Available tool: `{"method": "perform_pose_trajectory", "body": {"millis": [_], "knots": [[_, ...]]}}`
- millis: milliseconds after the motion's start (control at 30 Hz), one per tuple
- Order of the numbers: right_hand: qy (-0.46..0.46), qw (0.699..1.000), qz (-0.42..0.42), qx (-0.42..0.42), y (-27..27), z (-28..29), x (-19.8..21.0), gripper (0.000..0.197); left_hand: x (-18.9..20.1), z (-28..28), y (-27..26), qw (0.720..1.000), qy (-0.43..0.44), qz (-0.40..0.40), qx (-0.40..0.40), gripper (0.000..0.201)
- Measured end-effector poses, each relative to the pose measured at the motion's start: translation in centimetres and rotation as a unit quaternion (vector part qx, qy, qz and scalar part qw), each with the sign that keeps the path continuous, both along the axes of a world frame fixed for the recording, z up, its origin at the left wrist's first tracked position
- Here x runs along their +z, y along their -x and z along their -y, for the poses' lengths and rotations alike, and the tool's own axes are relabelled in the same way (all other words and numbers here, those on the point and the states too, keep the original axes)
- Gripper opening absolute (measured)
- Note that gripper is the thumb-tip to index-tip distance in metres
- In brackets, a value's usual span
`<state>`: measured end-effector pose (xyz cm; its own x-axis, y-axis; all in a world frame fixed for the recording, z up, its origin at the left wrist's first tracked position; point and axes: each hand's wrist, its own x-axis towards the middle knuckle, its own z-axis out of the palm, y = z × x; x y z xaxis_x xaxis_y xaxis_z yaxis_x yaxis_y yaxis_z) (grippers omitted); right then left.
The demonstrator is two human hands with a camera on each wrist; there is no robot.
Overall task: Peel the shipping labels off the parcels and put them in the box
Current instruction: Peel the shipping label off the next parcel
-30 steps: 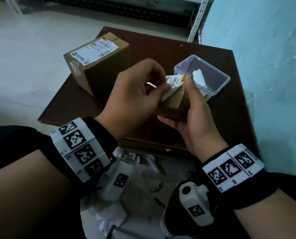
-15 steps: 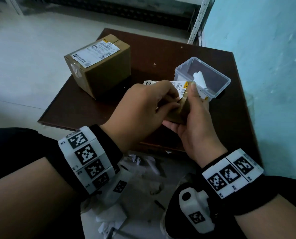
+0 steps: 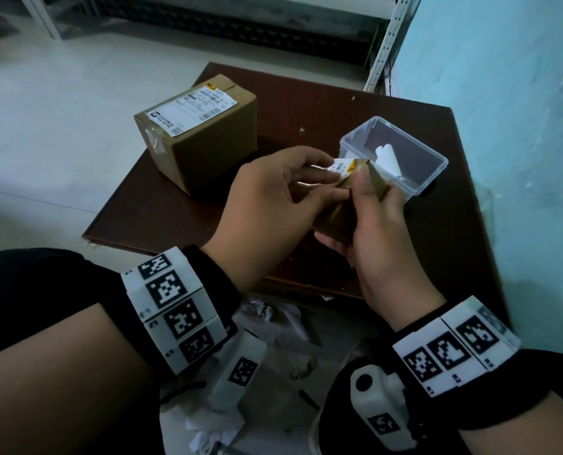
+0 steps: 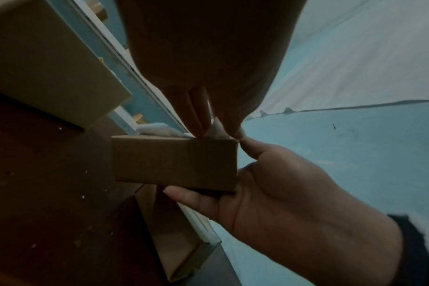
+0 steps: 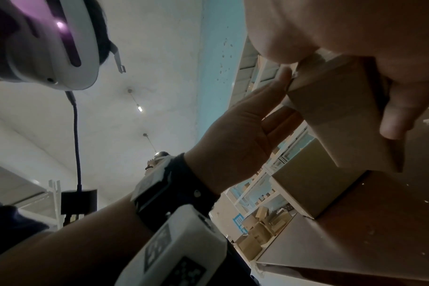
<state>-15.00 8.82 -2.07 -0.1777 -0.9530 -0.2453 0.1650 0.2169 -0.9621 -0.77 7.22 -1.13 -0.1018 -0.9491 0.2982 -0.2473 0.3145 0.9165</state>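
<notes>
My right hand [image 3: 370, 200] grips a small brown parcel [image 3: 347, 210] above the table's near right part. My left hand [image 3: 334, 177] pinches its white shipping label [image 3: 342, 165] at the parcel's top edge. The left wrist view shows left fingertips [image 4: 203, 125] nipping the label [image 4: 217, 127] on the small parcel [image 4: 174, 160], with the right hand [image 4: 269, 183] cupped beneath. A clear plastic box [image 3: 432, 177] right behind holds a rolled white label [image 3: 386, 159]. A larger parcel [image 3: 207, 149] with a label [image 3: 191, 110] on top stands at the back left.
Everything sits on a dark brown table [image 3: 161, 211] set against a teal wall [image 3: 510, 126] on the right. Crumpled paper scraps [image 3: 273, 316] lie on the floor below the table's near edge. A metal shelf upright [image 3: 383, 44] stands behind the table.
The left hand's fingers have uncurled and now reach further along the label. Both hands and the small parcel have shifted slightly right, toward the clear box.
</notes>
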Motion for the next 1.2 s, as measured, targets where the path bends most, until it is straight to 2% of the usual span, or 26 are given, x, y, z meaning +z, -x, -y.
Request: {"method": "perform_pose_trajectory", "body": {"millis": [133, 267, 400, 467, 533, 600, 733, 800, 1000, 1067, 1200], "knots": [[0.015, 0.999, -0.036, 0.011, 0.0, -0.4, 0.3, 0.039, -0.2, 0.4, -0.6, 0.999, 0.031, 0.040, 0.014, 0.019], [0.015, 1.000, 0.014, 0.005, -0.3, -0.6, 0.1, 0.041, -0.1, -0.1, -0.5, 0.972, 0.172, 0.159, 0.019, 0.012], [0.013, 0.999, 0.030, 0.001, -0.5, -0.6, 0.0, 0.041, -0.4, 0.0, -0.5, 0.964, 0.202, 0.173, 0.010, 0.014], [0.016, 1.000, 0.014, 0.002, -0.5, -0.6, 0.0, 0.043, -0.5, -0.1, -0.3, 0.974, 0.172, 0.141, 0.033, 0.012], [0.025, 1.000, -0.008, 0.006, -0.5, -0.7, -0.1, 0.042, -0.4, -0.2, -0.1, 0.992, 0.094, 0.063, 0.052, 0.011], [0.027, 0.999, -0.022, 0.009, -0.4, -0.7, 0.0, 0.040, -0.3, -0.1, 0.0, 0.998, 0.009, -0.021, 0.051, 0.014], [0.033, 0.999, -0.033, 0.008, -0.1, -0.8, 0.2, 0.029, -0.2, -0.2, 0.2, 0.981, -0.102, -0.145, 0.074, 0.019], [0.041, 0.998, -0.040, 0.013, -0.1, -0.8, 0.2, 0.030, -0.1, -0.2, 0.4, 0.969, -0.127, -0.194, 0.082, 0.016], [0.074, 0.995, -0.058, 0.029, 0.1, -0.7, 0.0, 0.023, -0.3, -0.3, 0.6, 0.995, -0.017, -0.080, 0.062, 0.019], [0.082, 0.992, -0.087, 0.034, 0.1, -0.7, -0.1, 0.027, -0.3, -0.3, 0.5, 0.996, 0.004, -0.063, 0.070, 0.019], [0.109, 0.987, -0.114, 0.032, -0.1, -0.9, -0.4, 0.042, -0.5, -0.4, 0.3, 0.988, 0.126, 0.060, 0.071, 0.017]]}}
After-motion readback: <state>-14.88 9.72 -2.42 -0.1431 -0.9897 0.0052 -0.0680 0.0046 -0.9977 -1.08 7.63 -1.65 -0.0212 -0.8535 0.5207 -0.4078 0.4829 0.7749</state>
